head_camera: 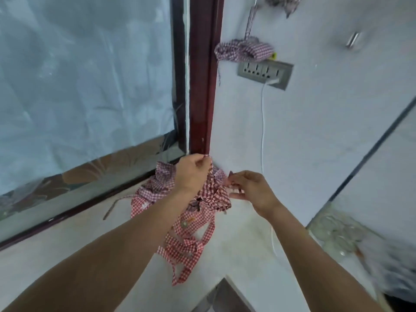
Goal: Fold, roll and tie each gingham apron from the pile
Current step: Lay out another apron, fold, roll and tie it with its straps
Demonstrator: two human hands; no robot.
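- The room is a white corner, with a big window covered by pale crinkled plastic sheet (85, 70) on the left and a dark red wooden frame post (202, 75) beside it.
- Below is a white stone counter (67, 239) that bends around the corner.
- A pile of red and white checked cloth aprons (155, 190) lies on the counter, pushed right into the corner.
- The left hand (191, 174) is up above the pile. Its fingers pinch the top edge of one red and white checked apron (213, 194) and lift it, most likely to pull it free from the rest.
- The apron's long checked ties (184, 251) hang down and trail over the counter toward the person.
- The right hand (252, 190) pinches a small bit of the same apron's edge, probably to spread it open for folding.
- Higher up on the wall, a rolled checked bundle (244, 50) hangs from a strap just above a grey socket plate (265, 74), with a white cable (263, 122) running down.
- This apron looks not yet folded.
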